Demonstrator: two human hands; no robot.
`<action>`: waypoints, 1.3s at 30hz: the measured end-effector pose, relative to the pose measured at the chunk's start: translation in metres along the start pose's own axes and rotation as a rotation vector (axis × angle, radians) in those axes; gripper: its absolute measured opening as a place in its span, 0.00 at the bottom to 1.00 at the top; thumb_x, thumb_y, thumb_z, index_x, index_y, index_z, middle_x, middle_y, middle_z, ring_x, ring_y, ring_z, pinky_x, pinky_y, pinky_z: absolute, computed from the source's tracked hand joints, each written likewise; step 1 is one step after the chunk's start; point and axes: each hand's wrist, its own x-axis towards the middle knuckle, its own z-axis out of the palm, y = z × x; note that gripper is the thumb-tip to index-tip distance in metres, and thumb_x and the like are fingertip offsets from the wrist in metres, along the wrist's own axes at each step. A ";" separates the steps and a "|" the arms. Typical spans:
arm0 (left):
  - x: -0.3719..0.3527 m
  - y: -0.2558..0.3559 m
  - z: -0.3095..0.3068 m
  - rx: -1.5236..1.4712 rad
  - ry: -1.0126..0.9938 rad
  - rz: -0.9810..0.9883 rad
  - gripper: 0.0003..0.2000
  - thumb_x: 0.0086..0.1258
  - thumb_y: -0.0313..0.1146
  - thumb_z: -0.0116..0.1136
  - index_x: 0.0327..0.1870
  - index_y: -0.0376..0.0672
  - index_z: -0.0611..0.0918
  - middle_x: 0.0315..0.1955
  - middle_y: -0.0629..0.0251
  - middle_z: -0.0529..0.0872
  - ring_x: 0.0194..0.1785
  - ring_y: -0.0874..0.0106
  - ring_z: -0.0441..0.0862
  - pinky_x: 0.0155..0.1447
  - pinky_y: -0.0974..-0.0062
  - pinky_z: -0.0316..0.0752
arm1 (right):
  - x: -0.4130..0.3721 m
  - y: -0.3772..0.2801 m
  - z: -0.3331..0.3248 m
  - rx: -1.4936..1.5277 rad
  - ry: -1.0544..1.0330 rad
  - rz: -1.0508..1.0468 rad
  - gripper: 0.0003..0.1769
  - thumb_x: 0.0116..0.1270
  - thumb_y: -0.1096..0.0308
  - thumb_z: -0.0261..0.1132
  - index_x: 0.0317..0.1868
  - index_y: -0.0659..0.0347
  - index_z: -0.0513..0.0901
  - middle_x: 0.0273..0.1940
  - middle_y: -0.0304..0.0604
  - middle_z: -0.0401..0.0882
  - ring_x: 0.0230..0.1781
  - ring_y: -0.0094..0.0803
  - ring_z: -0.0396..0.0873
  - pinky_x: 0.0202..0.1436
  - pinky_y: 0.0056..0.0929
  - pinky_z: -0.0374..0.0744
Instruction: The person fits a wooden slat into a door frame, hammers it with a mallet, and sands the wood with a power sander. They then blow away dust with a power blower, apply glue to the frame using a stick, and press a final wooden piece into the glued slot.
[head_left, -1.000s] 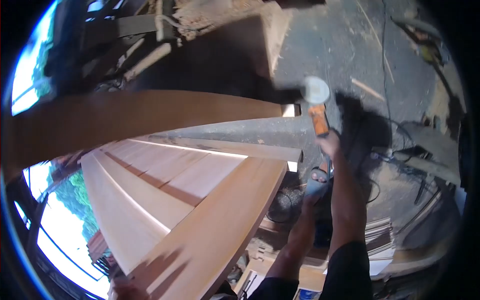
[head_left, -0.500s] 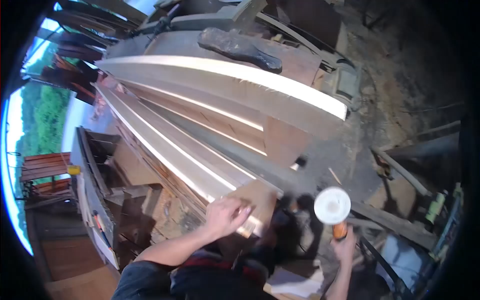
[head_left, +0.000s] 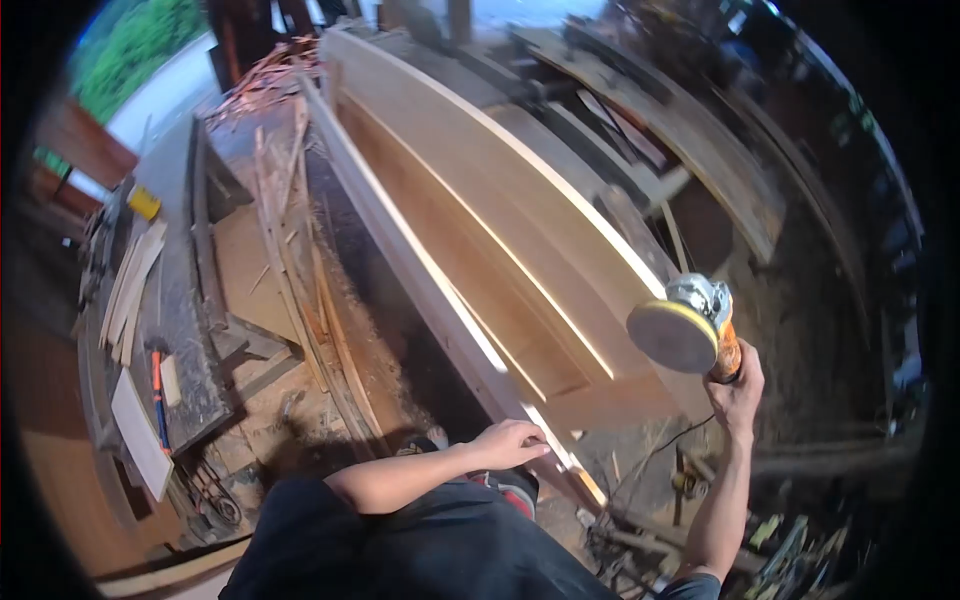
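My right hand (head_left: 738, 392) is wrapped round the orange body of an angle grinder (head_left: 700, 300), raised at the right. Its round pale disc (head_left: 672, 335) faces toward me, near the end of a long curved board (head_left: 520, 150). My left hand (head_left: 508, 445) rests on the near end of a long narrow board (head_left: 430, 265), fingers curled over its edge. Between these two boards lie more long planks (head_left: 470, 240) with bright edges.
At the left, a workbench (head_left: 185, 330) carries thin strips, a yellow object (head_left: 144, 202) and a red-and-blue tool (head_left: 159, 400). Wood strips (head_left: 300, 290) and scraps lie on the floor beside it. More boards (head_left: 680, 120) lean at the upper right.
The view has turned and shifted. The grinder has risen and its disc is tilted differently. My left hand has gone from above the board ends to resting on the narrow board.
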 end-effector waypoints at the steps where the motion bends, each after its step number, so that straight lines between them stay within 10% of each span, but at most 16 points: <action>1: -0.005 -0.002 -0.027 -0.046 0.036 -0.019 0.20 0.75 0.48 0.62 0.51 0.38 0.86 0.48 0.53 0.90 0.54 0.57 0.88 0.60 0.62 0.81 | 0.019 -0.015 0.028 0.162 -0.024 0.070 0.28 0.51 0.79 0.72 0.56 0.66 0.80 0.48 0.45 0.81 0.49 0.29 0.80 0.55 0.29 0.78; 6: 0.014 -0.018 -0.132 -0.184 0.309 0.013 0.23 0.76 0.50 0.62 0.58 0.38 0.83 0.52 0.52 0.89 0.59 0.61 0.87 0.64 0.63 0.80 | 0.112 -0.128 0.145 0.412 -0.282 0.363 0.28 0.52 0.69 0.76 0.53 0.64 0.77 0.33 0.35 0.79 0.31 0.24 0.77 0.37 0.27 0.78; 10: 0.082 0.011 -0.200 -0.399 0.418 0.095 0.40 0.70 0.51 0.70 0.74 0.33 0.67 0.71 0.44 0.74 0.73 0.55 0.74 0.69 0.59 0.76 | 0.168 -0.173 0.239 0.585 -0.277 0.208 0.25 0.56 0.71 0.76 0.53 0.65 0.77 0.33 0.36 0.81 0.28 0.23 0.77 0.31 0.26 0.76; 14: 0.160 0.005 -0.277 -0.436 0.465 0.292 0.47 0.58 0.43 0.80 0.73 0.30 0.64 0.63 0.46 0.78 0.67 0.60 0.78 0.67 0.62 0.78 | 0.217 -0.237 0.296 0.706 -0.429 0.374 0.27 0.56 0.70 0.75 0.55 0.66 0.77 0.30 0.38 0.80 0.23 0.24 0.77 0.26 0.26 0.76; 16: 0.166 -0.004 -0.324 -0.686 0.408 0.244 0.39 0.56 0.31 0.80 0.67 0.30 0.71 0.54 0.56 0.85 0.58 0.67 0.83 0.64 0.66 0.80 | 0.247 -0.261 0.316 0.675 -0.543 0.358 0.29 0.55 0.66 0.76 0.56 0.66 0.78 0.32 0.41 0.83 0.27 0.25 0.82 0.28 0.27 0.81; 19: 0.148 -0.006 -0.405 -0.201 0.373 0.001 0.28 0.60 0.32 0.75 0.62 0.34 0.79 0.55 0.60 0.85 0.53 0.66 0.85 0.57 0.69 0.82 | 0.275 -0.280 0.356 0.672 -0.568 0.292 0.34 0.51 0.57 0.79 0.56 0.66 0.84 0.43 0.52 0.89 0.44 0.38 0.88 0.53 0.38 0.85; 22: 0.158 -0.066 -0.456 -0.580 0.281 0.001 0.21 0.68 0.24 0.68 0.62 0.35 0.79 0.54 0.60 0.82 0.56 0.68 0.81 0.59 0.72 0.79 | 0.291 -0.287 0.398 0.625 -0.402 0.226 0.43 0.48 0.50 0.80 0.63 0.64 0.80 0.53 0.60 0.85 0.55 0.53 0.84 0.60 0.46 0.82; 28: 0.167 -0.125 -0.567 -0.940 0.338 0.091 0.25 0.81 0.36 0.57 0.74 0.36 0.69 0.67 0.55 0.78 0.67 0.65 0.77 0.70 0.66 0.75 | 0.252 -0.279 0.436 0.919 -0.056 -0.005 0.38 0.60 0.51 0.74 0.66 0.63 0.76 0.54 0.62 0.84 0.57 0.56 0.82 0.62 0.47 0.79; 32: 0.168 -0.117 -0.686 -1.015 0.259 0.370 0.25 0.82 0.39 0.57 0.73 0.34 0.72 0.65 0.53 0.81 0.66 0.65 0.78 0.66 0.68 0.74 | 0.168 -0.230 0.452 0.330 -0.519 0.471 0.23 0.63 0.55 0.70 0.52 0.62 0.82 0.47 0.58 0.86 0.51 0.57 0.84 0.53 0.51 0.81; 39: 0.136 -0.129 -0.855 -0.914 0.449 0.399 0.25 0.82 0.38 0.56 0.73 0.32 0.71 0.66 0.52 0.80 0.67 0.64 0.77 0.71 0.67 0.71 | 0.116 -0.179 0.487 0.099 -0.194 0.876 0.16 0.71 0.57 0.64 0.50 0.57 0.87 0.48 0.57 0.87 0.53 0.56 0.84 0.57 0.53 0.80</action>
